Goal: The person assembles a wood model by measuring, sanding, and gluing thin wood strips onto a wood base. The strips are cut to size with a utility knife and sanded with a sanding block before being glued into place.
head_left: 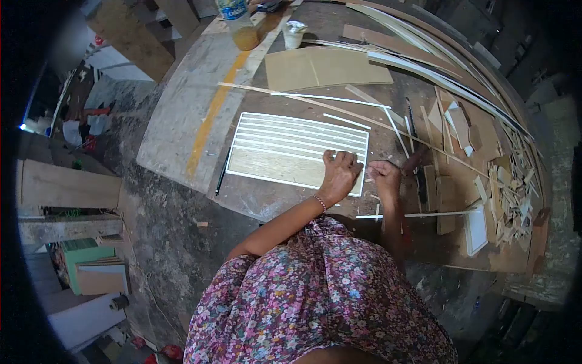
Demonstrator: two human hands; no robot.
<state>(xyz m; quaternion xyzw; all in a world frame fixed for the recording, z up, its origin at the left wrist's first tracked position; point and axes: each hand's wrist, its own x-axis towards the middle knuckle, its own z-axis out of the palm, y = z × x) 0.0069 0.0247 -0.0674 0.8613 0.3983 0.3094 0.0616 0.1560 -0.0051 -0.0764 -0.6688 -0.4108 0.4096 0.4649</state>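
Observation:
A rectangular wooden panel (276, 162) with a white edge frame lies on the worktable. Several white strips (291, 134) run lengthwise across its upper half, and bare wood shows in the lower half. My left hand (341, 173) rests on the panel's right part with its fingers curled down near the lowest strip. Just beyond the panel's right edge is my right hand (386, 176), its thumb and fingers pinched together beside that edge. Whatever it holds, if anything, is too small to make out. A dark pencil-like stick (222, 176) lies along the panel's left edge.
Loose strips (315, 99) and a brown board (330, 67) lie behind the panel. A bottle (242, 30) and a cup (294, 35) stand at the back. A hammer-like tool (421, 182), wood blocks and a scrap pile (512, 188) are at the right.

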